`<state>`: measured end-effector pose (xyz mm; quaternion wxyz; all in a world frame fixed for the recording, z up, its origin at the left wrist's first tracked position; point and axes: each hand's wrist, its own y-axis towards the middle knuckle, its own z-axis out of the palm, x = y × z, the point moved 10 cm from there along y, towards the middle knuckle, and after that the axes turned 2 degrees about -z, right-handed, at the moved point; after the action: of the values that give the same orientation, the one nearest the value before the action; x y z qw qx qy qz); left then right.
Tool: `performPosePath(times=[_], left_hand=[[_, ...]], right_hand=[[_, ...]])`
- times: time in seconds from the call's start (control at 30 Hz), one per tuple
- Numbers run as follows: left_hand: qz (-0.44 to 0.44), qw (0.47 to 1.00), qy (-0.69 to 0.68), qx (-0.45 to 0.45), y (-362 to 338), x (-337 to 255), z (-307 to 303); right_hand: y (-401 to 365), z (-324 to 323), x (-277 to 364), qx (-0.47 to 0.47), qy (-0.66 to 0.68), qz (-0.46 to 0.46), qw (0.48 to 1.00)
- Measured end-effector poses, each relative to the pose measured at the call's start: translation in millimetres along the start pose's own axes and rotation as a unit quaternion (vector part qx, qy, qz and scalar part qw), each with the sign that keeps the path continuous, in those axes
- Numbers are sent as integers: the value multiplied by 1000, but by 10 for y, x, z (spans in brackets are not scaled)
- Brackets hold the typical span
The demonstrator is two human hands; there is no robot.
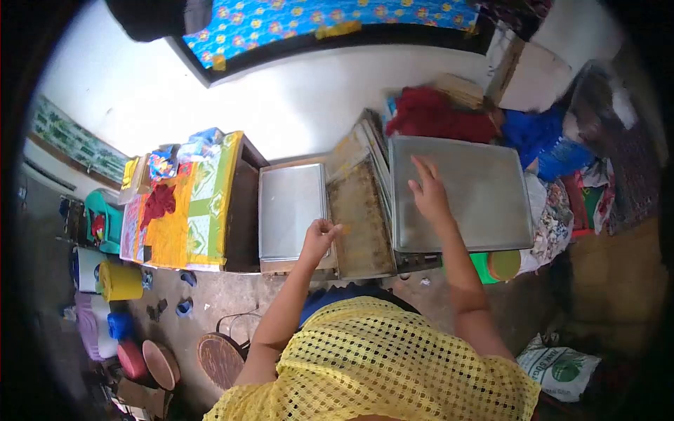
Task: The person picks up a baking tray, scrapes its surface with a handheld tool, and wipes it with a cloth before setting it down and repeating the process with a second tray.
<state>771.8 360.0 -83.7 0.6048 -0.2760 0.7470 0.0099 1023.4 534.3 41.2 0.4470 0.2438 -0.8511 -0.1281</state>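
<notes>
- The right hand (428, 195) lies spread, palm down, on the near-left part of a large grey sheet-metal tray (484, 203).
- The left hand (319, 237) has its fingertips pressed together at the left rim of a long yellow-stained baking tray (359, 217). I cannot tell whether they nip the rim or a scrap.
- The stained tray's long axis runs away from the person, between both hands and nearer the left.
- A smaller grey metal tray (289, 210) sits just left.
- All three rest on a low stand above the concrete floor (210, 302), with a cloth-covered table (196, 203) to the left.
</notes>
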Motion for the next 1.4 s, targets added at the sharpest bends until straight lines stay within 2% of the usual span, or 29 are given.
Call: performPosePath(times=[0.07,0.1,0.17,0.23,0.33,0.37,0.4,0.5,0.53,0.63,0.73,0.83,0.93,1.03,1.07,1.17,1.27,1.37,1.4], left_hand=[[39,995,-86,-33,-10,63,-144],[14,998,-64,-2,20,191,-155],[-39,997,-18,63,41,448,-228],[-50,998,-6,47,-39,449,-323],[-43,997,-11,59,-47,731,-445],[-35,997,-17,69,-27,879,-486],[-65,995,-19,78,-81,936,-545],[-67,993,17,91,-54,1448,-803],[-73,994,-9,86,-68,1620,-908],[-162,984,-40,63,-47,2324,-1352],[-278,959,-53,24,-224,2607,-1894],[-307,951,-13,9,15,3463,-2277],[-292,956,2,-37,306,3851,-2511],[-247,951,160,-98,714,4419,-2681],[-244,957,133,-86,824,4630,-2662],[-238,947,182,-120,997,4723,-2680],[-183,936,271,-129,1221,5139,-2619],[-204,937,217,-185,1183,4847,-2669],[-232,936,209,-162,1223,4885,-2662]], right_hand=[[-82,449,2,121,66,89,987],[-126,617,132,187,26,84,978],[-238,877,456,211,-23,9,977],[-488,1095,794,126,-40,-133,982],[-910,1736,632,236,-70,-82,966],[-1079,1968,523,299,-74,-60,950],[-1251,2156,384,360,-78,-38,929],[-1633,2574,204,518,-72,48,851],[-1753,2693,178,563,-66,80,820],[-2083,3244,-153,557,14,152,817],[-2272,3712,-294,545,45,210,810],[-2581,4295,-684,526,90,260,805],[-2879,4652,-1103,502,-4,352,790],[-3138,4975,-1469,486,-63,393,778],[-3062,4921,-1359,455,-91,409,786],[-3020,5098,-1419,387,-126,381,830],[-3131,5218,-1550,362,-153,391,833],[-3088,5201,-1342,338,-44,449,826],[-3114,5208,-1413,322,-63,439,837]])
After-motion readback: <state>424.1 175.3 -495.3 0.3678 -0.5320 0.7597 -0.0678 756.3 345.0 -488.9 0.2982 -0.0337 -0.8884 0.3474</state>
